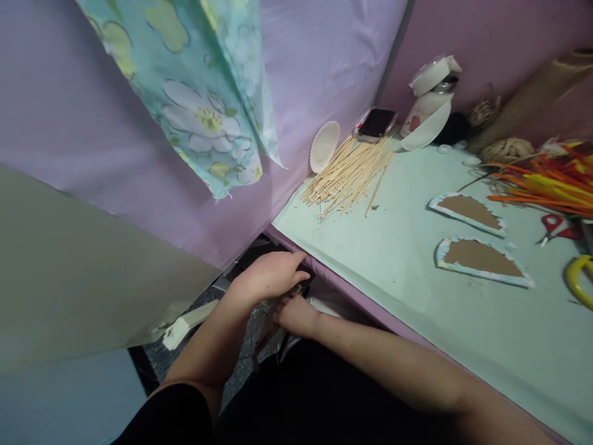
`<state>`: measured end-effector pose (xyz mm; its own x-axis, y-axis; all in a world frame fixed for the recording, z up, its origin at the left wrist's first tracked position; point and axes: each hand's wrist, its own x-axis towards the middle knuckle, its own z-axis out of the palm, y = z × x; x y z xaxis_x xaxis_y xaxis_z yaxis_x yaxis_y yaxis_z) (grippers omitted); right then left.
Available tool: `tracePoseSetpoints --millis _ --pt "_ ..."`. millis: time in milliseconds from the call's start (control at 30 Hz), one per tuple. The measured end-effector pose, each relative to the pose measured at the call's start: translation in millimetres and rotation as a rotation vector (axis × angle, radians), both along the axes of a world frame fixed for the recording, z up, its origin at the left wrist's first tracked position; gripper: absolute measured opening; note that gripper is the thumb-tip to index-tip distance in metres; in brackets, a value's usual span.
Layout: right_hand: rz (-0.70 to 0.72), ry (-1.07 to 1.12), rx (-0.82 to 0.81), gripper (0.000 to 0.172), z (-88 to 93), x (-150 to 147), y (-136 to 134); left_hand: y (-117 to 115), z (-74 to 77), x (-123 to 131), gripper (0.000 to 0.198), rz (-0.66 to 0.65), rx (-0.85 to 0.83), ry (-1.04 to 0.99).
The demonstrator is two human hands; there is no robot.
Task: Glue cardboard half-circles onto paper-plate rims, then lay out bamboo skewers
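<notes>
My left hand (271,275) is beside the table's near left corner, its thumb and a finger stretched out and apart, with nothing seen between them. Just below it, my right hand (299,315) reaches down under the table edge with its fingers curled. What those fingers hold is dark, cluttered and hard to make out. On the table, two half-round cardboard pieces (482,256) have floral fabric folded over their rims. A heap of thin wooden sticks (349,176) lies close to the corner.
Floral fabric (204,117) hangs down the left wall. At the table's back stand white bowls (325,147), a phone (377,122) and a jar (419,111). Red-handled scissors (553,228), orange and yellow strips (551,185) and a yellow handle (577,281) lie at right.
</notes>
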<state>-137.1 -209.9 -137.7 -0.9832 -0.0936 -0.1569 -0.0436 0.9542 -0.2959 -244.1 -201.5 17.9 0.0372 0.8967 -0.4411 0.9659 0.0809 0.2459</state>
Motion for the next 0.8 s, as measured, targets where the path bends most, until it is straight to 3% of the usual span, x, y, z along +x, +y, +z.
tracePoseSetpoints --millis 200,367,533,667,800 --pt "-0.050 0.188 0.011 0.025 0.1 -2 7 3 3.3 1 0.035 -0.010 -0.001 0.040" --pt "-0.069 0.222 0.028 0.023 3.0 1 1 3 2.4 4 0.035 -0.020 0.000 0.034" --pt "-0.003 0.022 0.006 0.022 -2.0 3 1 4 -1.8 1 0.039 -0.031 0.024 -0.001" --pt "-0.061 -0.213 0.015 0.022 -9.9 6 4 5 -3.5 -2 0.041 -0.031 0.022 -0.037" --pt "-0.069 -0.288 0.023 0.021 -9.8 7 6 4 -1.8 -3 0.040 -0.021 0.017 -0.048"
